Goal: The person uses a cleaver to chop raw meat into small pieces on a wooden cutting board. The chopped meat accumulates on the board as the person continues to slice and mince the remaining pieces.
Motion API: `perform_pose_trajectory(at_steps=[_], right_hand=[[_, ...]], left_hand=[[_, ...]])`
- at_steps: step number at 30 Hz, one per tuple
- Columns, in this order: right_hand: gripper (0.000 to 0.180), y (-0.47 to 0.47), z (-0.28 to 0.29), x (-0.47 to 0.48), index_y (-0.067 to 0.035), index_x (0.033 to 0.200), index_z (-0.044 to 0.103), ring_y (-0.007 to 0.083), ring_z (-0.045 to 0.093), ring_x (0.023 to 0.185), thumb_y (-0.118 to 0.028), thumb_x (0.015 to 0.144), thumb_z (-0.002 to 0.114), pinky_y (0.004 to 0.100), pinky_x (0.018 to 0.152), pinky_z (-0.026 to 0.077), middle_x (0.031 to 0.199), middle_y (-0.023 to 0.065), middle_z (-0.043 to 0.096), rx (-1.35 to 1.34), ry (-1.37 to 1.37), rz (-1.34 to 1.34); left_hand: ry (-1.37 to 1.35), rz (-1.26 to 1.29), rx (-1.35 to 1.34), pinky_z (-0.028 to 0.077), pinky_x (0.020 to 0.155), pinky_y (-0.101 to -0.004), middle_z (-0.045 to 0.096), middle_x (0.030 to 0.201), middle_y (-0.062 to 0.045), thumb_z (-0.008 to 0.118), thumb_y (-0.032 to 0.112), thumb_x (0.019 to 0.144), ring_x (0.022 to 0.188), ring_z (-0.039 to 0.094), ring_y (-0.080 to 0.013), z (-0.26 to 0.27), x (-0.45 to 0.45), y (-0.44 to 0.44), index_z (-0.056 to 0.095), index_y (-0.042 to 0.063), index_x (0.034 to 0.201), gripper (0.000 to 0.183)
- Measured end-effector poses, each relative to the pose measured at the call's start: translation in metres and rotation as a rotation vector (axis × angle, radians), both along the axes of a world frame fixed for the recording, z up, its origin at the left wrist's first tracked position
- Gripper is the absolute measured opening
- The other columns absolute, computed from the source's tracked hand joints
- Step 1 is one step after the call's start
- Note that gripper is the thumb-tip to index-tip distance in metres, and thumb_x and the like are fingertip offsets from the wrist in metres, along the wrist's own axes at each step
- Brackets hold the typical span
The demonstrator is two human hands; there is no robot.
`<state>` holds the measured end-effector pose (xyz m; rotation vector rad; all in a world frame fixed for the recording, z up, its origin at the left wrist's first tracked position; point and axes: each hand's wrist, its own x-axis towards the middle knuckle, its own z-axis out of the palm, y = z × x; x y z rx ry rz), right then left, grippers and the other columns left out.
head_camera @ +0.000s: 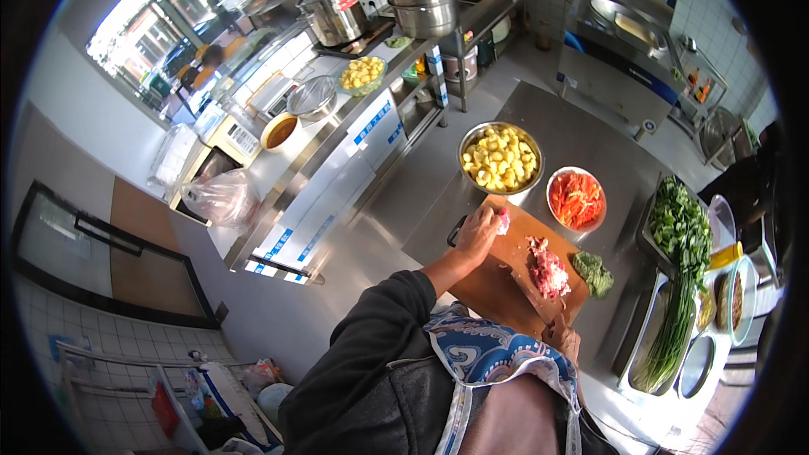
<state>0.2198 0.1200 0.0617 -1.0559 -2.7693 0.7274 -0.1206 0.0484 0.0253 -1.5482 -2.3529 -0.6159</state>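
My left hand (478,235) is closed around a piece of raw meat (503,221) at the far left corner of a brown cutting board (468,287). A heap of cut raw meat (548,273) lies on the board's right part. Along the near side of that heap lies the broad blade of a cleaver (531,296); my right hand (561,336) grips its handle at the board's near edge. A crumpled green cloth (593,274) touches the board's right edge. A black handle (456,231) shows beside my left hand.
Beyond the board stand a steel bowl of peeled potatoes (480,184) and a bowl of sliced red peppers (576,227). At right are trays of leafy greens (681,218) and long green stalks (667,341). A steel counter (278,202) with pots runs at left.
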Motion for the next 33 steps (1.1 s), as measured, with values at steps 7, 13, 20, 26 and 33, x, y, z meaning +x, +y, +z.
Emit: perform_pose_trajectory(at_steps=[7, 13, 20, 26, 33], right_hand=[[0.016, -0.002, 0.000, 0.000, -0.008, 0.098, 0.054, 0.0441, 0.070, 0.072, -0.012, 0.086, 0.063, 0.0560, 0.064, 0.053, 0.077, 0.0219, 0.070, -0.014, -0.015, -0.012], [0.017, -0.006, -0.001, 0.000, -0.008, 0.101, 0.055, 0.0422, 0.070, 0.073, -0.012, 0.086, 0.063, 0.0531, 0.065, 0.055, 0.080, 0.0205, 0.071, 0.010, 0.007, -0.006], [0.015, -0.008, -0.006, 0.000, -0.008, 0.099, 0.057, 0.0417, 0.070, 0.072, -0.012, 0.087, 0.064, 0.0531, 0.064, 0.054, 0.079, 0.0194, 0.071, 0.075, 0.011, 0.000], [0.014, -0.007, -0.008, -0.001, -0.007, 0.097, 0.056, 0.0417, 0.070, 0.071, -0.012, 0.087, 0.065, 0.0527, 0.062, 0.054, 0.076, 0.0189, 0.070, 0.093, 0.032, 0.005], [0.013, -0.006, -0.012, 0.001, -0.008, 0.097, 0.057, 0.0417, 0.070, 0.072, -0.012, 0.087, 0.064, 0.0531, 0.063, 0.054, 0.075, 0.0183, 0.070, 0.087, 0.035, 0.003]], left_hand=[[0.024, 0.059, -0.068, 0.051, 0.084, -0.0390, 0.058, 0.110, -0.008, 0.058, 0.015, 0.092, 0.109, 0.060, -0.0252, -0.008, 0.008, -0.013, 0.061, 0.009, 0.117, 0.026], [0.081, 0.137, -0.122, 0.048, 0.089, -0.0401, 0.061, 0.109, -0.007, 0.057, 0.015, 0.093, 0.109, 0.060, -0.0238, -0.015, 0.010, -0.010, 0.059, 0.007, 0.124, 0.032], [-0.065, 0.163, -0.088, 0.046, 0.090, -0.0412, 0.061, 0.111, -0.007, 0.056, 0.014, 0.093, 0.109, 0.059, -0.0242, -0.017, 0.008, -0.006, 0.060, 0.006, 0.123, 0.031], [-0.118, 0.072, -0.115, 0.045, 0.093, -0.0465, 0.059, 0.115, -0.012, 0.058, 0.012, 0.091, 0.112, 0.057, -0.0299, -0.016, 0.004, -0.010, 0.060, 0.003, 0.120, 0.031], [-0.137, 0.076, -0.105, 0.044, 0.098, -0.0473, 0.059, 0.120, -0.014, 0.063, 0.013, 0.088, 0.120, 0.055, -0.0302, -0.020, 0.002, -0.009, 0.057, 0.003, 0.125, 0.039]])
